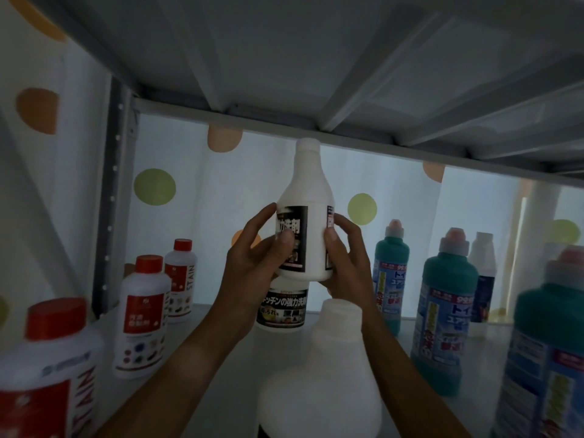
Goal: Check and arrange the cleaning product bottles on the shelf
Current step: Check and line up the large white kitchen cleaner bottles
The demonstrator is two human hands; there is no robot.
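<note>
A white bottle with a black label is held upright above the shelf board, its cap close under the upper shelf. My left hand grips its left side, thumb on the label. My right hand grips its right side and bottom edge. Directly behind and below stands another white bottle with a black label, its top hidden by the held one. A third white bottle stands blurred at the very front.
Three white bottles with red caps line the left side. Three teal bottles with blue labels and a slim white bottle fill the right. A grey metal upright stands at left, a dotted curtain behind.
</note>
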